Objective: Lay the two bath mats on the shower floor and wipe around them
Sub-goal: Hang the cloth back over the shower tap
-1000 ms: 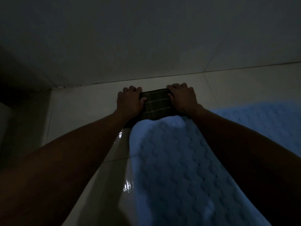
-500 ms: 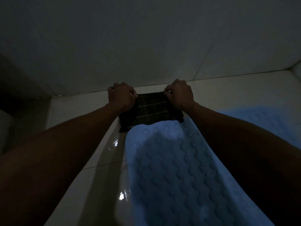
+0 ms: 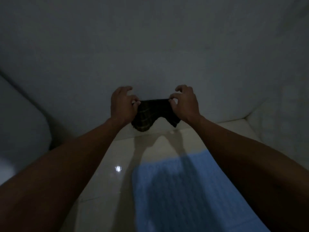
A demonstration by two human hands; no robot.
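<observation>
A dark checked cloth (image 3: pixel 151 114) hangs in the air, stretched between both hands above the pale floor. My left hand (image 3: pixel 122 104) pinches its left top corner and my right hand (image 3: pixel 184 102) pinches the right one. Below them a pale blue textured bath mat (image 3: pixel 180 190) lies flat on the shiny floor tiles (image 3: pixel 107 181), partly covered by my right forearm. Only this one mat is in view. The room is dim.
A grey wall (image 3: pixel 150 47) rises just beyond the hands. A low white ledge or step (image 3: pixel 270 121) runs along the right. A rounded pale fixture (image 3: pixel 20 123) stands at the left edge.
The cloth was pressed flat on the floor at the mat's far end; both hands have lifted it by its top corners, and the view has tilted up toward the wall.
</observation>
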